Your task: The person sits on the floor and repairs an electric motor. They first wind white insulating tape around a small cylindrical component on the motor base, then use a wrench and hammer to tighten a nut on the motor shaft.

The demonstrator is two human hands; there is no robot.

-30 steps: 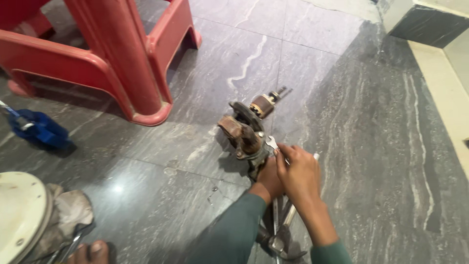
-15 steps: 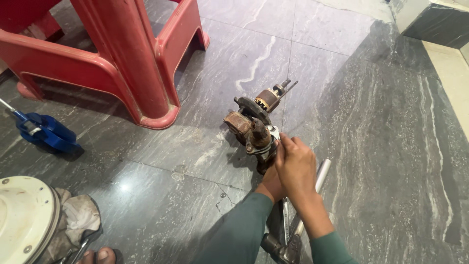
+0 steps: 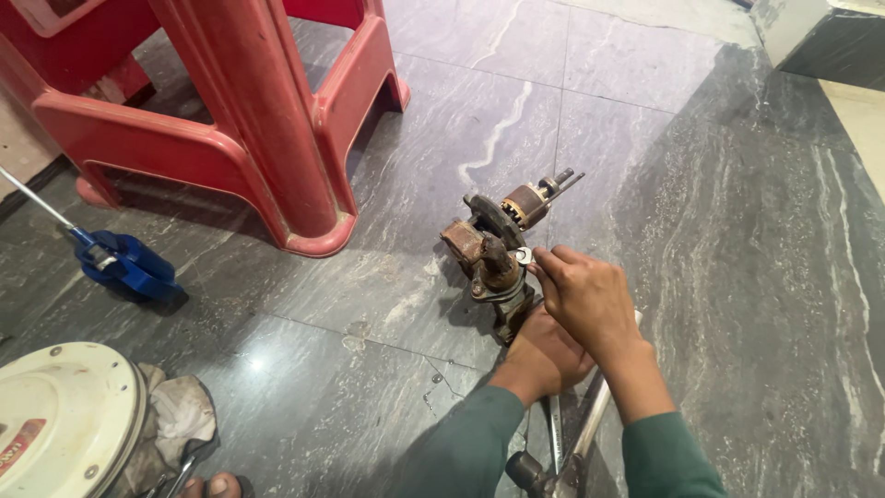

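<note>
One red plastic stool [image 3: 230, 120]; one rusty motor assembly [image 3: 493, 249]; one blue tool [image 3: 124, 265]; one white round cover [image 3: 60, 420]; one rag [image 3: 175, 420]; two hands.

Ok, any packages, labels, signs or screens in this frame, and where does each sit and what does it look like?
Only one label shows, no packages, signs or screens.
Label: a small red sticker, roughly rectangular, on the top of the round cream-white cover at the bottom left corner of the floor, partly cut off by the picture's edge; its print is too small to make out.
</note>
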